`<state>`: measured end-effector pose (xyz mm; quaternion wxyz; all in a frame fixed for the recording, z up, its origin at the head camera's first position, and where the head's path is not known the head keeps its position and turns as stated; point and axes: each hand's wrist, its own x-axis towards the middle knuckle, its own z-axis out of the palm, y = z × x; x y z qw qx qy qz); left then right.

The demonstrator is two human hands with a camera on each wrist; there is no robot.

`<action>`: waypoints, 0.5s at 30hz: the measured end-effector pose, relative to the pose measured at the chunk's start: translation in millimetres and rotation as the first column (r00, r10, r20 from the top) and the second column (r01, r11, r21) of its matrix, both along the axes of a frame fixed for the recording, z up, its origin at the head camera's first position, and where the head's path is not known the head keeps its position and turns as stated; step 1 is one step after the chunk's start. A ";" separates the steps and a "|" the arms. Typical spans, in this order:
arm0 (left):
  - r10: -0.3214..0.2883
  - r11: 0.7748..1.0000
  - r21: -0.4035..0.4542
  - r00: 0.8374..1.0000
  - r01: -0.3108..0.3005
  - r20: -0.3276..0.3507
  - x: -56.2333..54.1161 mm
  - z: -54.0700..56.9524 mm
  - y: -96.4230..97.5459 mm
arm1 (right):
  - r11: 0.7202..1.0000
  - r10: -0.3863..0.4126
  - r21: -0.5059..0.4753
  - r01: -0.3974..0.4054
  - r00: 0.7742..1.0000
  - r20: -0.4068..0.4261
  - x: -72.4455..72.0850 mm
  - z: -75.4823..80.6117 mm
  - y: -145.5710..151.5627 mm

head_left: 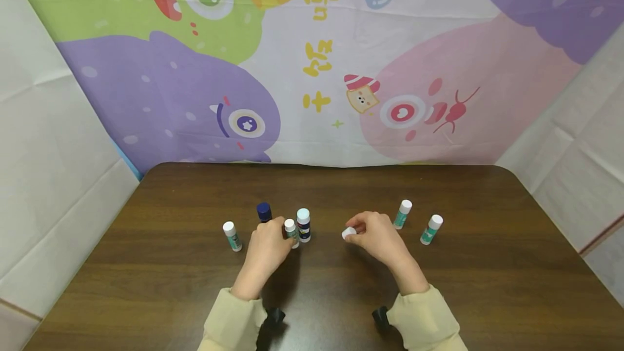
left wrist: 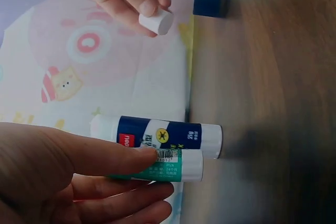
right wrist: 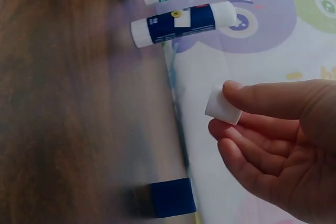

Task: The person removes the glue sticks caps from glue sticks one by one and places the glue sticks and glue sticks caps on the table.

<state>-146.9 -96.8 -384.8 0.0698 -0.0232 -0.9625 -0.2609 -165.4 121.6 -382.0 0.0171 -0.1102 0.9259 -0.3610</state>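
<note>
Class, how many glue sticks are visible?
6: the held stick in the left hand; a blue stick right of it; a dark-capped stick partly behind that hand; the leftmost stick; a green stick beside the right hand; the rightmost stick. Hands may hide others.

A cartoon-monster cloth (head_left: 312, 64) hangs behind a dark wood-grain table (head_left: 322, 297).

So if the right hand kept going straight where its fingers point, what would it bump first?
Probably the table. In its own wrist view, the right hand's fingers, pinching the white cap, point down toward it. The navy cap looks off to one side, though depth is hard to judge.
</note>
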 end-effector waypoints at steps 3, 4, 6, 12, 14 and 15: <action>-0.006 1.000 -0.014 1.000 0.006 0.010 -0.4 -1.8 -1.3 | 1.000 0.008 0.021 -0.008 1.000 -0.002 -0.6 -4.6 -1.0; -0.012 1.000 -0.017 1.000 0.012 0.011 -0.7 -2.7 -1.8 | 1.000 0.007 0.030 -0.007 1.000 -0.002 -0.7 -6.0 -1.2; -0.020 1.000 -0.022 1.000 0.020 0.013 -1.3 -4.3 -2.7 | 0.999 -0.002 0.048 0.002 1.000 -0.001 -1.0 -8.3 -1.4; -0.034 0.998 -0.043 0.999 0.034 0.005 -4.1 -11.0 -5.6 | 0.996 -0.027 0.085 0.025 0.999 0.023 -2.6 -12.7 -2.4; -0.036 0.998 -0.047 0.999 0.037 0.012 -4.9 -12.5 -6.1 | 0.995 -0.023 0.098 0.020 0.999 0.029 -2.9 -14.0 -3.2; -0.038 0.998 -0.048 0.999 0.038 0.017 -5.2 -12.6 -6.3 | 0.994 -0.020 0.107 0.016 0.999 0.030 -3.0 -14.8 -3.7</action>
